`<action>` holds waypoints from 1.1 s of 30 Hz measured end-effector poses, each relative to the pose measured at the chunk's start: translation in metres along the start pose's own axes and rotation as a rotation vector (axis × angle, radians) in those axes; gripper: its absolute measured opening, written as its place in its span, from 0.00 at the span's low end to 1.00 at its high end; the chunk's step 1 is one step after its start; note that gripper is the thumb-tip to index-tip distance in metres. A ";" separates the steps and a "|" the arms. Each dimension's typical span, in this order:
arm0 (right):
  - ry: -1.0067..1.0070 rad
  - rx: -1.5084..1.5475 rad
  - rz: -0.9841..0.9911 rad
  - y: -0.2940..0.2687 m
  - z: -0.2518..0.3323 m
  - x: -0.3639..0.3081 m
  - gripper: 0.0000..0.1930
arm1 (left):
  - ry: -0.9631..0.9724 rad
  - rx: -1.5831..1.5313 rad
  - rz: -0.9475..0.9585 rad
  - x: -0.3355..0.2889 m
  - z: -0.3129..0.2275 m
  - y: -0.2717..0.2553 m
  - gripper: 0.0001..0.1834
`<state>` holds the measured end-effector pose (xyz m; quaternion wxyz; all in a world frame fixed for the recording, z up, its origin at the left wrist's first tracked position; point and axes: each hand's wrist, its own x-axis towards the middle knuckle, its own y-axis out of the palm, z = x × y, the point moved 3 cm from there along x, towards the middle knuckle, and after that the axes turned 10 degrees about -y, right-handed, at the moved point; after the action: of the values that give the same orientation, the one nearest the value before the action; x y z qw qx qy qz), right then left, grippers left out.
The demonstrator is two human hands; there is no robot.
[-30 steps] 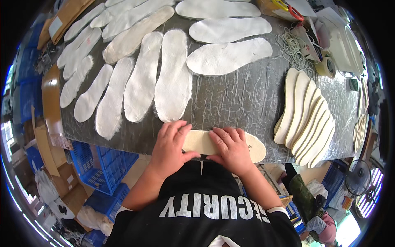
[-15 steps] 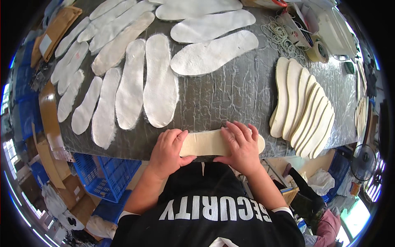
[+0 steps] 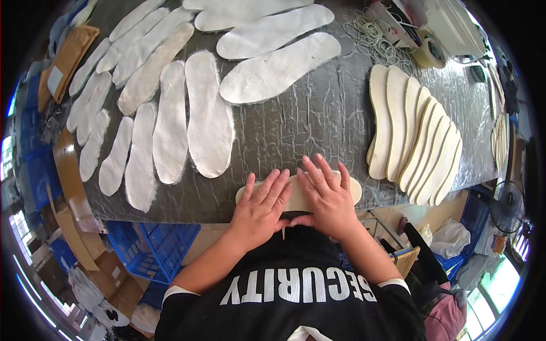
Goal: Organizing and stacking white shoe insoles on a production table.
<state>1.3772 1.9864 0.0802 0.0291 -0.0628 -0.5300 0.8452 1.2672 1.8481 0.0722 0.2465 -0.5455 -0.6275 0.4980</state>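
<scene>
A cream insole (image 3: 296,200) lies crosswise at the near edge of the table, right in front of me. My left hand (image 3: 259,207) rests flat over its left part, fingers stretched out. Over the right part my right hand (image 3: 327,199) lies with its fingers spread, the thumbs close together at the near edge. To the left and far side are several white fleecy insoles (image 3: 210,113) laid out in rows. A fanned, overlapping row of cream insoles (image 3: 406,125) sits to the right of my hands.
Rubber bands (image 3: 369,37) lie loose at the far right, beside a tape roll (image 3: 430,54) and a white plastic container (image 3: 455,28). Below the table's left edge stands a blue crate (image 3: 148,244). At right are a fan (image 3: 506,207) and a person's pink garment (image 3: 446,318).
My hands have gone from gripping the insole near its ends to lying flat on it, closer together. The view has shifted slightly.
</scene>
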 end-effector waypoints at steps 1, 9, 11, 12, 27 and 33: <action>0.007 -0.012 0.030 0.000 0.000 -0.003 0.51 | 0.001 0.070 0.042 0.004 0.000 0.006 0.47; 0.053 -0.045 0.084 0.020 -0.018 -0.005 0.53 | -0.029 0.046 -0.003 0.012 0.011 0.022 0.46; 0.028 -0.030 0.045 0.018 -0.018 -0.006 0.53 | -0.016 0.048 -0.021 0.014 0.010 0.022 0.46; 0.013 -0.011 0.054 0.016 -0.018 -0.007 0.53 | -0.003 0.008 -0.012 0.015 0.010 0.020 0.46; 0.169 0.705 0.027 -0.055 -0.048 -0.043 0.17 | -0.168 -0.272 -0.009 -0.003 0.008 -0.048 0.23; -0.050 0.119 0.004 -0.059 -0.022 -0.025 0.23 | -0.047 -0.225 -0.172 -0.006 -0.006 -0.041 0.20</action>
<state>1.4034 2.0288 0.1254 0.0176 -0.0407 -0.4793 0.8765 1.2559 1.8480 0.1121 0.2107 -0.5019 -0.7294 0.4142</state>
